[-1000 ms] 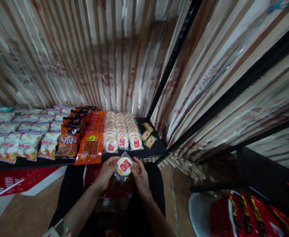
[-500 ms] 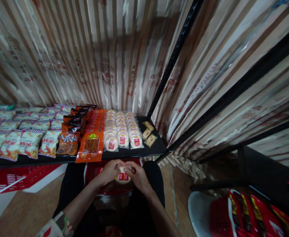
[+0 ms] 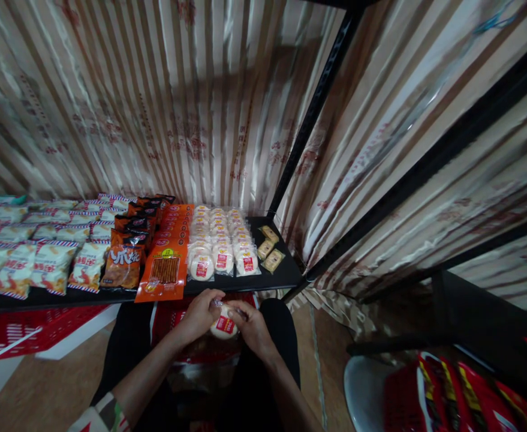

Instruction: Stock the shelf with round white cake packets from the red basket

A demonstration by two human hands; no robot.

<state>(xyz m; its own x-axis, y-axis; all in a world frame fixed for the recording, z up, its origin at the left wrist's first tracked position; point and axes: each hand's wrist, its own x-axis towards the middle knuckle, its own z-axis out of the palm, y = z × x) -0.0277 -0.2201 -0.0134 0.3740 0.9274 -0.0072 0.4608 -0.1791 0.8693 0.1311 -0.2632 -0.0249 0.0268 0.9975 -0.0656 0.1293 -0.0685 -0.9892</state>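
Note:
Between my knees I hold a round white packaged cracker (image 3: pixel 223 324) with a red label, in clear wrap. My left hand (image 3: pixel 204 317) pinches the wrap at its upper left edge. My right hand (image 3: pixel 250 327) grips it from the right, the thumb at the top of the wrap. Just beyond my hands, rows of like round white packs (image 3: pixel 222 259) lie on the black shelf (image 3: pixel 285 277). Left of them is a flat orange snack packet (image 3: pixel 163 271). A few small yellowish packets (image 3: pixel 273 260) lie at their right.
Dark orange snack bags (image 3: pixel 123 264) and several white-and-blue snack bags (image 3: pixel 54 264) fill the shelf's left side. Red baskets (image 3: pixel 60 324) sit below it. Black metal posts (image 3: pixel 317 114) stand before a striped curtain (image 3: pixel 218 90). Red bags (image 3: pixel 483 390) are at lower right.
The round pack in my hands has tilted, its label now slanting, and my fingers have moved slightly apart at its top. Both hands still hold it. The view has shifted slightly.

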